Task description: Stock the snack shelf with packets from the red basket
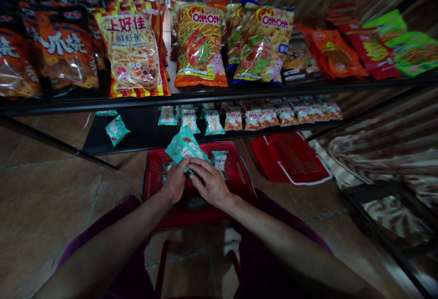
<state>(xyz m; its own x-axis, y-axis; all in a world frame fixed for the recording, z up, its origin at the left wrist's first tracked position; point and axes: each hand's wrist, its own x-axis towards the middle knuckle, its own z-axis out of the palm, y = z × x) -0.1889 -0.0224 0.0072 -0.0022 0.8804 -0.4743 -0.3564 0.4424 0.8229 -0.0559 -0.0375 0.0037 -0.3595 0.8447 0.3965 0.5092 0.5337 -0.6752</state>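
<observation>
Above a red shopping basket point(243, 171), a teal snack packet point(185, 144) is tilted up between my two hands. My left hand point(175, 181) grips its lower edge, the fingers closed on it. My right hand point(211, 185) presses on the packet's lower right side with bent fingers. What lies beneath the right fingers is partly hidden. Inside the basket, a smaller teal and white packet point(220, 159) sits on the right. More packets there are partly covered by my hands and hard to make out in shadow.
On the lower black shelf point(143, 130) are several teal packets, one loose packet point(117, 130), and a row of red-and-white packets point(255, 116). Large prawn cracker bags point(135, 52) and other snack bags fill the upper shelf. Another red basket point(290, 155) with a white handle lies right.
</observation>
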